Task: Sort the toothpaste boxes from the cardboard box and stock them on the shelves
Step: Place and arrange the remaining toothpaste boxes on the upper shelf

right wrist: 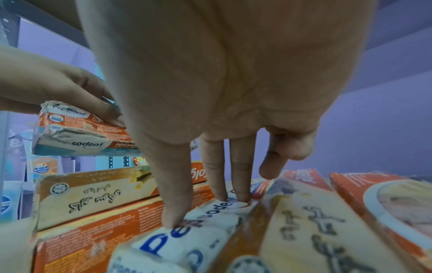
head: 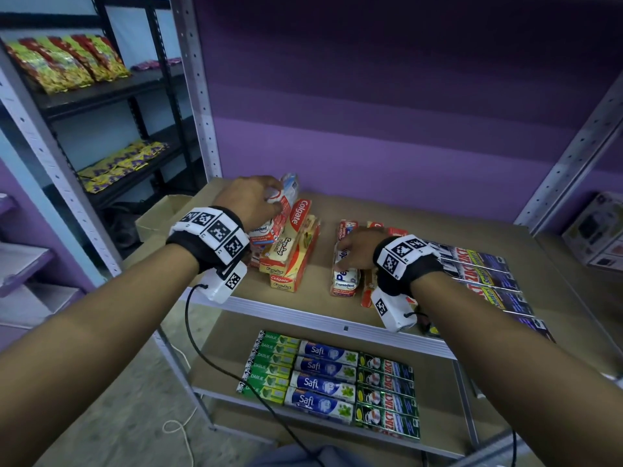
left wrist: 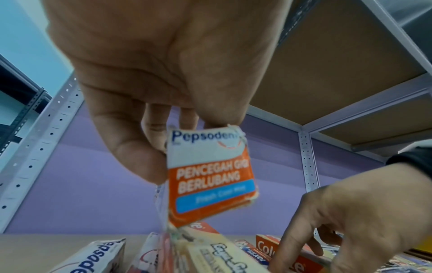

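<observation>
My left hand (head: 273, 203) grips a small stack of white-and-orange Pepsodent boxes (left wrist: 210, 175) and holds it lifted and tilted above the left pile on the brown shelf (head: 421, 224). That pile has a red Colgate box (head: 298, 212) and yellow-orange boxes (head: 290, 261). In the right wrist view the held Pepsodent boxes (right wrist: 77, 129) hang clear of the pile. My right hand (head: 340, 261) rests with straight fingers (right wrist: 222, 184) on another Pepsodent box (right wrist: 187, 238) lying flat on the shelf, beside more red and yellow boxes (right wrist: 311, 227).
Dark toothpaste boxes (head: 482, 267) lie in a row at the shelf's right. The lower shelf holds rows of green Darlie (head: 269, 365), blue Safi (head: 320, 379) and dark green boxes (head: 387, 396). An open cardboard box (head: 161, 214) stands left of the metal upright (head: 199, 96).
</observation>
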